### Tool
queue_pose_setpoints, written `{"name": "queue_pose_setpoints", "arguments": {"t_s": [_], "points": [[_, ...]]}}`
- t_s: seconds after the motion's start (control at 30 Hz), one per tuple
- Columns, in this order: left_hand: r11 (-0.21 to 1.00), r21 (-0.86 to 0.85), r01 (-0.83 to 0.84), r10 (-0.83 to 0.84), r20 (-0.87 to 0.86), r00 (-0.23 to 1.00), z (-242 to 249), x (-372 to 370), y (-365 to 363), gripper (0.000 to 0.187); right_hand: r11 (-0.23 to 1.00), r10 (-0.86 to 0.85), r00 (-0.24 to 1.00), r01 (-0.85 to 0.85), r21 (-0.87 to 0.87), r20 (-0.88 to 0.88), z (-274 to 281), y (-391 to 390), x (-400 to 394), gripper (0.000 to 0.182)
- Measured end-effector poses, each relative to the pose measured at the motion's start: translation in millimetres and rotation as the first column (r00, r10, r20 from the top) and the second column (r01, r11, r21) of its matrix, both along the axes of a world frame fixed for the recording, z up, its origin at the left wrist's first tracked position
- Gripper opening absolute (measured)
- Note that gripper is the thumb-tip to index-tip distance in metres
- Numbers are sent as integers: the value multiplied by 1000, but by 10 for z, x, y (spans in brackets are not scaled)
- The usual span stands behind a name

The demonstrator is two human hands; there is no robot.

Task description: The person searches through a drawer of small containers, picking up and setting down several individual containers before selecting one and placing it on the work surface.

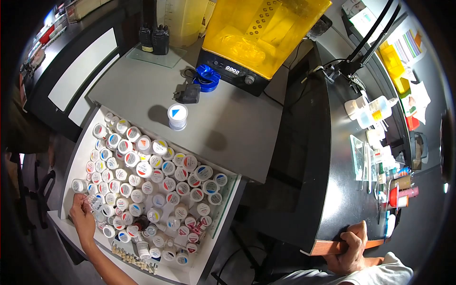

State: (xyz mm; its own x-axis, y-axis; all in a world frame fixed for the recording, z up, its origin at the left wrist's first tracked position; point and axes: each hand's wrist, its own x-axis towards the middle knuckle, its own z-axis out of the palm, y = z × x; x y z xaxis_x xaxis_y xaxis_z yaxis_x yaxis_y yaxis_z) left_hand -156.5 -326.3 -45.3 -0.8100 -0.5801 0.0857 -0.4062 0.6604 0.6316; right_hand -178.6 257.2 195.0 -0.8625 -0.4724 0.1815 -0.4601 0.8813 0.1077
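Left hand [84,214]: fingers closed round a small clear vial [93,203], long axis slanting far-left to near-right, over drawer's [71,161] left near part. Right hand [352,247]: gripping black bench edge [332,246], near right.

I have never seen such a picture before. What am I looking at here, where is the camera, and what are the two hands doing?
There is one picture, taken by a camera worn on a person's head, looking down; the wide lens bends the edges. The left hand reaches into an open white drawer packed with small round jars with coloured marks on their lids, and its fingers are on the jars at the drawer's left edge. The right hand grips the corner of a black workbench. On the grey cabinet top above the drawer stand one single jar, a black adapter, a blue ring and a machine with a yellow hood.
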Motion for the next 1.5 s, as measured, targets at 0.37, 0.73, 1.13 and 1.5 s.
{"name": "queue_pose_setpoints", "arguments": {"t_s": [0.37,0.73,1.13,1.5], "points": [[959,-212,-186,180,-44,983,68,27,-76,5,1000,3,1000,-3,5,20,2,17,5,57],[917,-273,-291,273,-103,957,-2,92,-159,13,1000,-17,1000,16,23,10,-16,42,23,57],[926,-238,-294,291,-49,956,90,60,-72,13,1000,-19,1000,19,22,10,-10,22,21,57],[918,-254,-305,309,-27,951,83,52,-66,13,1000,-16,1000,17,-16,25,-22,39,33,57]]}}
